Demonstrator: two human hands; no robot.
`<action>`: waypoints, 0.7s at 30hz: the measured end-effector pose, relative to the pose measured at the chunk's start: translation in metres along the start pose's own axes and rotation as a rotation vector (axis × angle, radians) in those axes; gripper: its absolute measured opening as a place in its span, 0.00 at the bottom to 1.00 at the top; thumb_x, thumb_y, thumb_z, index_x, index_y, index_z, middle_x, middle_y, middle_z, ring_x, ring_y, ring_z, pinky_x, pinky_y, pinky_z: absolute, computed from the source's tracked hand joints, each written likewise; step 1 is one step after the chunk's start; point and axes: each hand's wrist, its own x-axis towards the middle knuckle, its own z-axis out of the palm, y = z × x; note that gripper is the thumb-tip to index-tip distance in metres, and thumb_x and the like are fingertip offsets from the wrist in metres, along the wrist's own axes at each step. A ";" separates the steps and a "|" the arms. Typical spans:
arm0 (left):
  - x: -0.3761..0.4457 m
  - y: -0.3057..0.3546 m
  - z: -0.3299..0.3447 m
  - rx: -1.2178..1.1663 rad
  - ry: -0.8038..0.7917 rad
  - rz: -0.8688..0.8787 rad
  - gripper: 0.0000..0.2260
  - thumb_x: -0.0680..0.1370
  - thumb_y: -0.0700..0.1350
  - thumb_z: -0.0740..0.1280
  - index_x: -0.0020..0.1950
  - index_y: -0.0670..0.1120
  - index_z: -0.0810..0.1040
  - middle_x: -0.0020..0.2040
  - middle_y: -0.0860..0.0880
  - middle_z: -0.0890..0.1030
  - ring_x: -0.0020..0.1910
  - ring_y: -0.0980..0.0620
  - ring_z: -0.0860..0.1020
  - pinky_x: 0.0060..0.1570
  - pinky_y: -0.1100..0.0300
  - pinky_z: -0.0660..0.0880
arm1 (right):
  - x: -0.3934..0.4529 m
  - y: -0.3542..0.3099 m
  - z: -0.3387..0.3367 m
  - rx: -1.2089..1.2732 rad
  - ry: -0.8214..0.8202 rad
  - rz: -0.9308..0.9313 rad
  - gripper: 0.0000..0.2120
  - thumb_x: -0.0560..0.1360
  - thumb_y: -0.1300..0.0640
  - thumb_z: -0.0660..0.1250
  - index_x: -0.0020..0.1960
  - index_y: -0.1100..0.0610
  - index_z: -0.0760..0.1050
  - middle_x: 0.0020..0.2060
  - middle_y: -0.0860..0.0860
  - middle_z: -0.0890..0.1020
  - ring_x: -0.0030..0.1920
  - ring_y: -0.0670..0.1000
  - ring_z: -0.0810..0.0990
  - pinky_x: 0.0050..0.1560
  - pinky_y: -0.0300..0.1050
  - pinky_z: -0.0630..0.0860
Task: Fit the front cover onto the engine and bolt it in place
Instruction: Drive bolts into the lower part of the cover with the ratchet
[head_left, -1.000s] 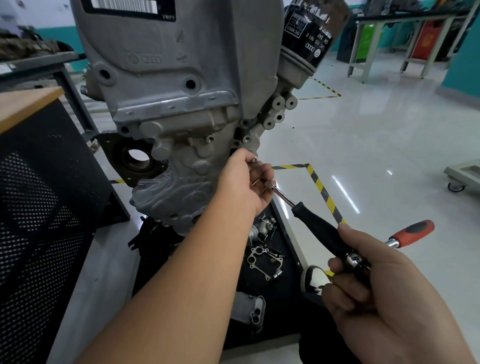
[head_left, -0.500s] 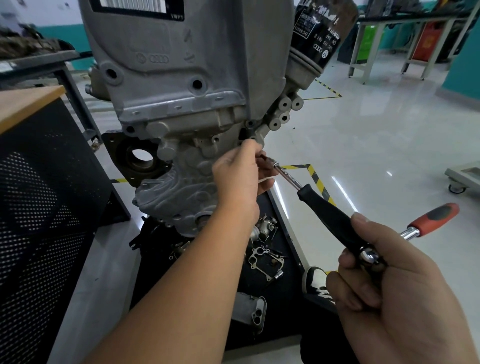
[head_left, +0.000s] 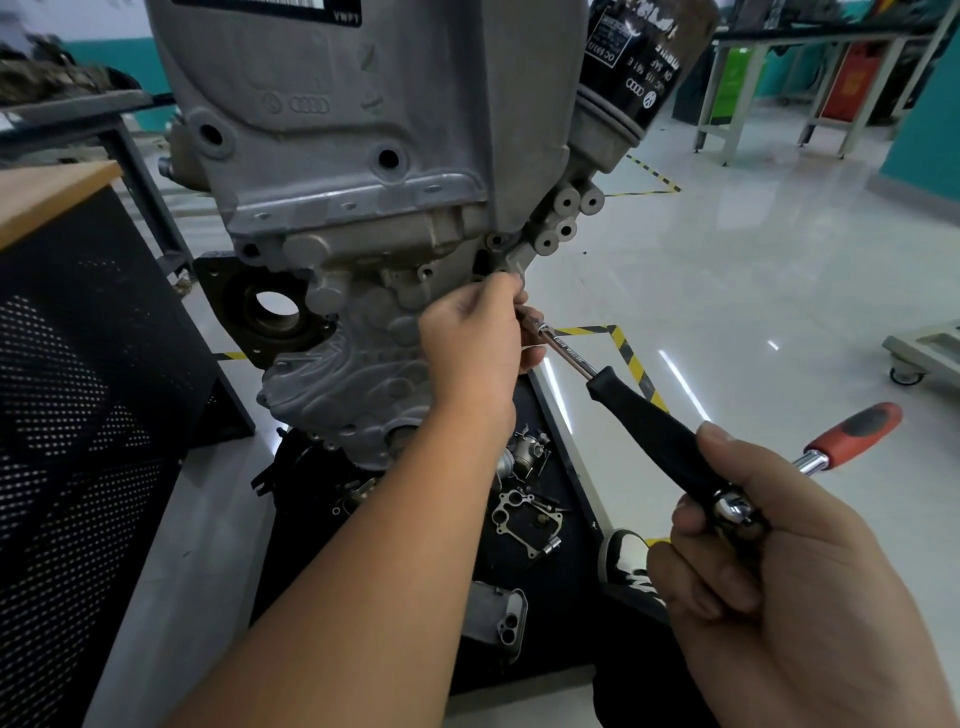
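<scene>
Head view. Engine (head_left: 363, 171) hangs upright, filling the upper centre; grey cast front cover (head_left: 337, 384) sits against its lower face, above the black tray (head_left: 566, 441) on the floor. Black oil filter (head_left: 644, 62) juts from the engine's upper right side.

Left hand (head_left: 475, 343) is up at the right edge of the cover, just under a cluster of round bosses. Left grip: fingers curled in close around the tip end of the extension driver (head_left: 639, 415), right where it meets the casting. Whatever fastener is at the tip is hidden behind the fingers.

The driver's bright shaft runs down and right from the left hand into a black handle. Right hand (head_left: 789, 561) is low at right. Right grip: fingers wrapped round the rear of the black handle and the chrome head of a ratchet (head_left: 831, 441) joined to it. The ratchet's orange-and-grey handle sticks out up and to the right, past the thumb.

The tray holds loose parts: a flat metal gasket (head_left: 524, 519) near its right edge, a small grey housing (head_left: 498, 618) toward the near edge. A shoe (head_left: 623, 566) shows at the tray's right edge.

Far left, a black perforated cabinet (head_left: 78, 415) with a wooden top. Yellow-black tape (head_left: 631, 358) on the glossy floor.
</scene>
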 end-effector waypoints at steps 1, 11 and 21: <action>-0.001 -0.002 0.001 0.013 0.005 0.040 0.11 0.77 0.43 0.68 0.35 0.43 0.79 0.28 0.47 0.79 0.29 0.48 0.79 0.25 0.61 0.73 | 0.000 0.000 0.000 0.003 0.000 -0.004 0.11 0.62 0.56 0.73 0.24 0.55 0.75 0.25 0.57 0.71 0.15 0.46 0.57 0.18 0.34 0.56; 0.003 -0.008 0.001 0.280 0.147 0.299 0.15 0.80 0.48 0.68 0.33 0.47 0.78 0.28 0.49 0.81 0.31 0.43 0.84 0.38 0.40 0.83 | 0.001 0.002 -0.001 0.007 0.001 -0.043 0.09 0.62 0.56 0.74 0.29 0.57 0.75 0.24 0.58 0.71 0.15 0.46 0.57 0.18 0.35 0.56; 0.000 0.024 -0.008 -0.205 -0.137 -0.383 0.11 0.81 0.48 0.69 0.44 0.41 0.79 0.33 0.47 0.85 0.31 0.52 0.85 0.28 0.59 0.79 | 0.004 0.026 0.009 -0.172 -0.001 -0.275 0.02 0.68 0.60 0.79 0.39 0.58 0.86 0.27 0.58 0.77 0.24 0.50 0.68 0.23 0.41 0.64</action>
